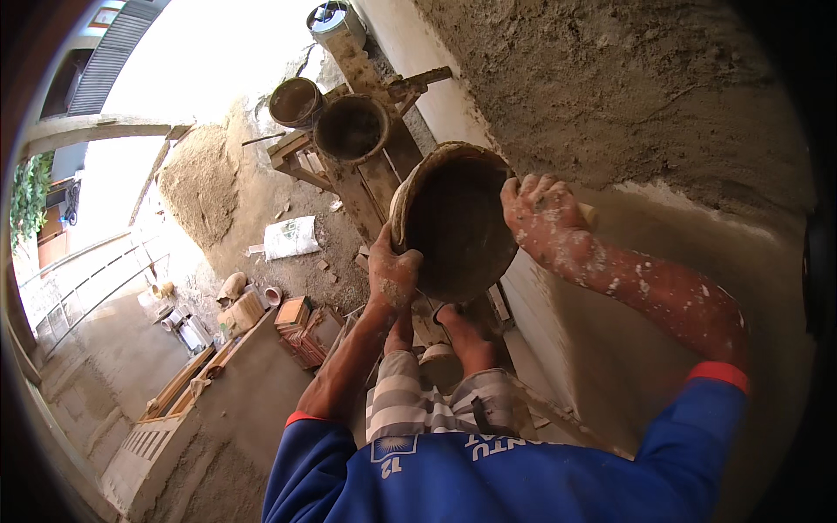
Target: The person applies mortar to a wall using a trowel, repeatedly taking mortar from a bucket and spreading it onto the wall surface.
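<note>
A round, mortar-crusted bucket (460, 228) is held up in front of me, its wide mouth facing me and its inside dark and coated grey. My left hand (394, 272) grips the left side of its rim, thumb toward the mouth. At the upper right of the rim, my right hand (545, 218) is closed, splashed with pale mortar up the forearm. A short yellowish stub (589, 215) shows behind the right hand; what it belongs to is hidden. Beyond the bucket, a second mortar-coated bucket (384, 131) stands on the planks.
I stand on narrow scaffold planks (353, 190) beside a partly plastered wall (610, 96). Another bucket (295, 103) and a lidded pail (336, 24) are farther along. Below lie a sand heap (202, 179), a white sack (290, 238), stacked tiles (305, 327) and wooden frames (187, 383).
</note>
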A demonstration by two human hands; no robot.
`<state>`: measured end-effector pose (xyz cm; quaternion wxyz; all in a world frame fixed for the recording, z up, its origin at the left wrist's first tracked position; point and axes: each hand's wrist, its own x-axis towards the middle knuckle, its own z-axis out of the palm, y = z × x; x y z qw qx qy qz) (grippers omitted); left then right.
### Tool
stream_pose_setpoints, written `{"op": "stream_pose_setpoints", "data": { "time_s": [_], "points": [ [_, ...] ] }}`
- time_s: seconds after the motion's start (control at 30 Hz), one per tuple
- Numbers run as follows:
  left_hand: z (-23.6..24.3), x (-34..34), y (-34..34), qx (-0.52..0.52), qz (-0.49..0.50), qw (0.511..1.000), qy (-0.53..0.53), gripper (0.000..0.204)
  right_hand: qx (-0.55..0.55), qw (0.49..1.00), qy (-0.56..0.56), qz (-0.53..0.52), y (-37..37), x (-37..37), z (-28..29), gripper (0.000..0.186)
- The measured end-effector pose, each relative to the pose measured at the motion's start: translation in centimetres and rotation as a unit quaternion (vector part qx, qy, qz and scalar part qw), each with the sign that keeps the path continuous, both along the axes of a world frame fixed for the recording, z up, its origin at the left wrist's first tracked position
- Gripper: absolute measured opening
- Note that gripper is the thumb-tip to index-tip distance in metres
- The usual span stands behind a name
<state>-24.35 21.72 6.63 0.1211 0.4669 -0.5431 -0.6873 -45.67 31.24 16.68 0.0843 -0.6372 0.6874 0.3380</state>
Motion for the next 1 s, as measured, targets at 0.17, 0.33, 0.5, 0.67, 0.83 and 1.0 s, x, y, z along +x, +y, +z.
{"op": "stream_pose_setpoints", "data": {
  "time_s": [0.17, 0.33, 0.5, 0.67, 0.83, 1.0],
  "points": [
    [1.8, 0.1, -0.1, -0.05, 0.018, 0.997, -0.059, 0.057, 0.17, 0.98, -0.106, 0.004, -5.0, 1.7, -5.1, 0.034],
    [2.1, -0.9, 0.6, 0.011, 0.039, 0.999, 0.002, 0.055, 0.258, 0.92, -0.255, -0.145, -2.1, -2.1, -6.6, 0.031],
    [1.7, 0.6, 1.4, 0.041, 0.064, 0.997, 0.027, 0.056, 0.194, 0.784, -0.501, -0.311, 1.9, -1.6, -9.0, 0.039],
    [0.5, 2.3, 2.7, 0.054, 0.087, 0.994, 0.032, 0.059, 0.163, 0.587, -0.569, -0.553, 2.9, 2.6, -8.4, 0.048],
    [1.9, 3.0, 1.3, 0.078, 0.134, 0.988, -0.005, 0.055, -0.035, 0.704, -0.578, -0.411, 3.2, 5.6, -9.8, 0.033],
    [2.4, 3.3, -0.5, 0.057, 0.132, 0.99, 0.013, 0.051, -0.23, 0.952, -0.185, -0.076, 2.8, 3.3, -3.5, 0.029]
  ]
}}
